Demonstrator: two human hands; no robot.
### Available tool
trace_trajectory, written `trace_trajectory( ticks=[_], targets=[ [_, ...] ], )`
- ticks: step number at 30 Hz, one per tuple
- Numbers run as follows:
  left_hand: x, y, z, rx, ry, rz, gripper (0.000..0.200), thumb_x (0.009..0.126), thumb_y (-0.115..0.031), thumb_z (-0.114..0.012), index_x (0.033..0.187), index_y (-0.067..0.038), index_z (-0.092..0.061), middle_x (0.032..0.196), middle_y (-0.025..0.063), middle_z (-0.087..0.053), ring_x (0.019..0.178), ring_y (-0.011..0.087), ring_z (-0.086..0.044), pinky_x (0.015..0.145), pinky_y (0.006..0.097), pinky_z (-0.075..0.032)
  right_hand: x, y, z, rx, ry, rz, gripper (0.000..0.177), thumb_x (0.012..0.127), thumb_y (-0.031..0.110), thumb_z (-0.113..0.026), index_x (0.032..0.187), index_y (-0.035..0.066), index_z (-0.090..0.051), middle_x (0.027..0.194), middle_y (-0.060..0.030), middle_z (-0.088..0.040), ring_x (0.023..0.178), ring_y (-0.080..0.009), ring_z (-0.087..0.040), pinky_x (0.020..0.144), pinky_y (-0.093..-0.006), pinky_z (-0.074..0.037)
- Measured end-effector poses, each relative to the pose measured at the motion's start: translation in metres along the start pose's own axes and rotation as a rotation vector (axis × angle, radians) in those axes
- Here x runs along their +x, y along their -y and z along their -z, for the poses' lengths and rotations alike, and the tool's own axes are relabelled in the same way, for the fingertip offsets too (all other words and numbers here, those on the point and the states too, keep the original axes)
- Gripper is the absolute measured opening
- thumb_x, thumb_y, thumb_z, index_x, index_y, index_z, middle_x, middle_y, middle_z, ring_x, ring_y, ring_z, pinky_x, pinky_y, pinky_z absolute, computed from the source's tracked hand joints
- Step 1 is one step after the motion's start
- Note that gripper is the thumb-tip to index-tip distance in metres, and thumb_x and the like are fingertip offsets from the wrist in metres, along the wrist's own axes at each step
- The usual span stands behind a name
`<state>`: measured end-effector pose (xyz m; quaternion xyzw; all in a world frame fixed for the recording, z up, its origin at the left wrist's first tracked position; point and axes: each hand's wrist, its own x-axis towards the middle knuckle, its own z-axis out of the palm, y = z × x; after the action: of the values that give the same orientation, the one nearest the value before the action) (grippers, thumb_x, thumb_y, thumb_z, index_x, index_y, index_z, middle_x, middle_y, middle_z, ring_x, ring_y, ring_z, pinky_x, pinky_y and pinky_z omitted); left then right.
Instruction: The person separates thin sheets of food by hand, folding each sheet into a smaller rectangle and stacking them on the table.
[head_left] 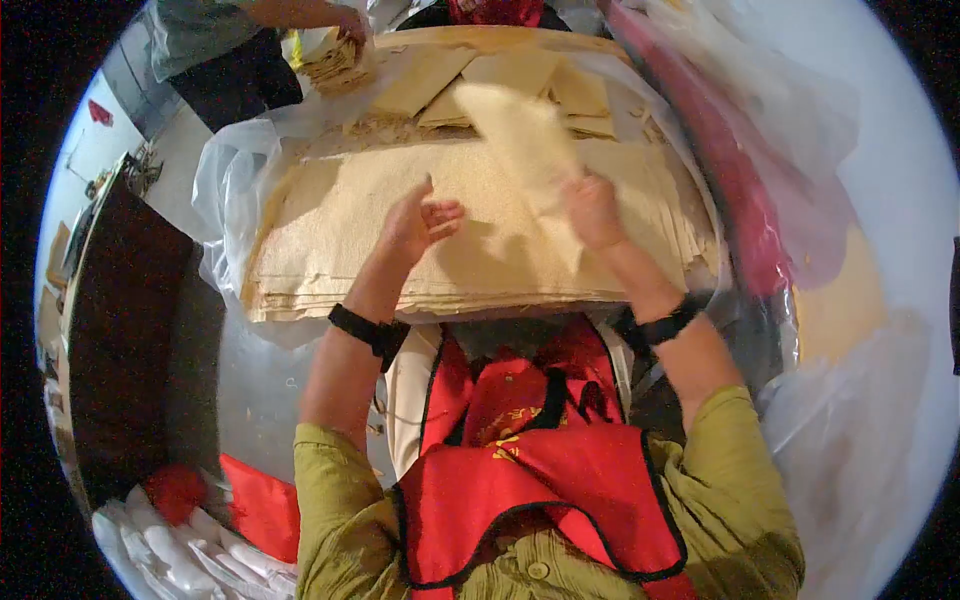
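A wide stack of thin yellowish sheets (365, 225) lies in front of me, its layered edges showing at the near side. Over the middle of it is my left hand (422, 222), empty, fingers apart and slightly bent. My right hand (596, 210) grips the near end of a folded-looking yellowish sheet (520, 130), which is raised, tilted and smeared by motion. Its far end overlaps smaller piles of yellowish sheets (420, 82) behind the stack.
Clear plastic film (235, 170) hangs around the stack's left side. Another person (240, 50) stands at the far left, a hand at a bundle of sheets (335, 65). Pink and clear plastic (745, 200) runs along the right. A dark-sided table (125, 340) stands left.
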<state>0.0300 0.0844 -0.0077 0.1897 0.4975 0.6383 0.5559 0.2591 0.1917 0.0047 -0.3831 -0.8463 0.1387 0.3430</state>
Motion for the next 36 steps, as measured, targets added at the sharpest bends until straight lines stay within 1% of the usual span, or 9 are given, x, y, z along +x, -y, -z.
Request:
trace_trajectory(
  ticks=[2,12,18,22,27,30,32,33,36],
  targets=[
    [0.006,0.016,0.013,-0.09,0.067,0.079,0.047,0.088,-0.034,-0.042,0.11,0.007,-0.036,0.103,0.02,-0.052,0.091,0.0273,-0.056,0.074,0.0363,-0.048,0.016,-0.004,0.047,0.232,-0.221,-0.162,0.029,0.08,0.019,-0.056,0.059,-0.001,-0.058,0.056,-0.0059,-0.056,0.053,-0.0088,-0.047,0.047,-0.0294,-0.039],
    [0.017,0.026,-0.013,0.041,0.078,-0.018,0.044,0.086,-0.021,-0.048,0.117,0.004,-0.031,0.091,0.0157,-0.052,0.079,0.0233,-0.059,0.062,0.0297,-0.051,0.084,-0.025,0.197,0.641,-0.194,-0.257,0.024,0.079,0.013,-0.059,0.099,-0.002,-0.055,0.087,-0.0075,-0.059,0.072,-0.0144,-0.057,0.062,-0.0288,-0.049],
    [0.013,0.014,-0.007,0.053,0.047,-0.003,0.048,0.085,-0.018,-0.05,0.121,0.006,-0.028,0.086,0.0142,-0.053,0.075,0.0214,-0.059,0.056,0.0261,-0.05,0.113,-0.083,0.304,0.649,-0.497,-0.356,0.031,0.079,0.009,-0.057,0.108,-0.002,-0.05,0.1,-0.0103,-0.057,0.085,-0.0202,-0.057,0.071,-0.0337,-0.05],
    [0.019,0.02,0.002,0.139,-0.034,-0.075,0.05,0.084,-0.018,-0.052,0.121,0.007,-0.029,0.082,0.0143,-0.054,0.069,0.0205,-0.06,0.051,0.0264,-0.049,0.112,-0.058,0.331,0.485,-0.647,-0.138,0.033,0.079,0.014,-0.058,0.106,-0.002,-0.051,0.098,-0.0099,-0.058,0.084,-0.0205,-0.057,0.071,-0.0332,-0.049],
    [0.002,0.003,0.035,0.667,-0.209,-0.223,0.037,0.081,-0.019,-0.055,0.108,0.005,-0.048,0.073,0.0142,-0.056,0.065,0.019,-0.06,0.05,0.0283,-0.048,0.12,-0.027,0.282,-0.17,-0.469,0.283,0.027,0.081,0.013,-0.053,0.103,-0.003,-0.053,0.091,-0.0106,-0.06,0.08,-0.0214,-0.058,0.066,-0.0321,-0.048],
    [-0.02,-0.019,0.056,1.171,-0.21,-0.227,0.029,0.078,-0.024,-0.056,0.093,-0.001,-0.06,0.07,0.0159,-0.06,0.067,0.0247,-0.061,0.056,0.034,-0.049,0.103,0.011,0.199,-1.221,-0.244,0.395,0.022,0.081,0.007,-0.044,0.1,0.002,-0.055,0.088,-0.0095,-0.06,0.077,-0.0234,-0.058,0.064,-0.0345,-0.047],
    [-0.041,-0.026,0.064,1.628,-0.303,-0.423,0.027,0.076,-0.029,-0.057,0.084,-0.004,-0.064,0.069,0.0172,-0.061,0.07,0.03,-0.061,0.061,0.0377,-0.049,0.085,0.036,0.118,-1.119,-0.233,0.5,0.021,0.081,0.007,-0.041,0.095,0.005,-0.056,0.083,-0.0095,-0.06,0.074,-0.0249,-0.058,0.063,-0.0358,-0.047],
    [-0.041,-0.027,0.071,1.617,-0.36,-0.404,0.033,0.073,-0.037,-0.057,0.078,-0.006,-0.065,0.074,0.0183,-0.061,0.074,0.0349,-0.059,0.067,0.0419,-0.047,0.074,0.049,0.079,-0.595,-0.305,0.62,0.019,0.081,0.008,-0.041,0.093,0.005,-0.055,0.082,-0.0101,-0.059,0.073,-0.0259,-0.058,0.062,-0.0363,-0.047],
    [-0.057,-0.032,0.073,1.761,-0.298,-0.293,0.033,0.073,-0.037,-0.058,0.077,-0.005,-0.064,0.077,0.0186,-0.061,0.074,0.0333,-0.059,0.065,0.0404,-0.047,0.022,0.088,-0.02,-0.201,0.006,0.698,0.022,0.08,0.017,-0.046,0.097,0.006,-0.054,0.084,-0.0122,-0.058,0.075,-0.0284,-0.057,0.063,-0.0374,-0.047]
  ],
)
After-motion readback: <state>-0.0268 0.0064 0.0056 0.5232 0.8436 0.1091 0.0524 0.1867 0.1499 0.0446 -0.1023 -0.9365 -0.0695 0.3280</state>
